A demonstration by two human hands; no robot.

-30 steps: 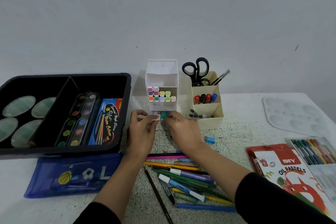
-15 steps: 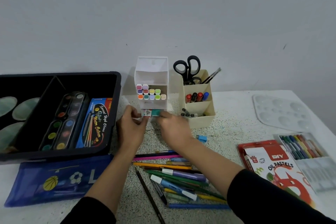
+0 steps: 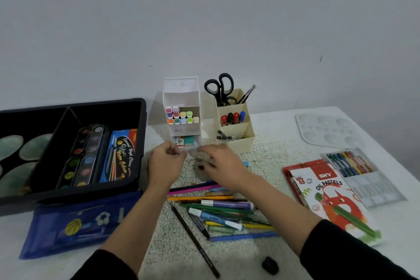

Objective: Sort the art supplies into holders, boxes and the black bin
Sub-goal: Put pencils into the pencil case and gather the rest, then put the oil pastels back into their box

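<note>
A white tiered holder (image 3: 181, 95) stands at the back with pastel markers (image 3: 181, 117) in its middle tier. Its clear bottom drawer (image 3: 192, 150) is pulled out and holds a teal eraser (image 3: 189, 140) and a white one. My left hand (image 3: 167, 162) pinches the drawer's left front corner. My right hand (image 3: 219, 162) reaches its right corner, blurred by motion. A heap of loose pens and pencils (image 3: 218, 209) lies in front of me. The black bin (image 3: 141, 143) at left holds watercolour pans (image 3: 84, 157) and a blue colour-pencil box (image 3: 120, 154).
A cream holder (image 3: 246, 142) with scissors (image 3: 219, 88), brushes and markers stands right of the white one. An oil pastels box (image 3: 329, 198), its pastel tray (image 3: 350, 163) and a clear palette (image 3: 327, 129) lie at right. A blue pouch (image 3: 79, 223) and a small black object (image 3: 270, 265) lie near me.
The erasers that my hands held at the holder's base now lie in the drawer. Both hands have drawn back a little toward me. The camera has tilted down.
</note>
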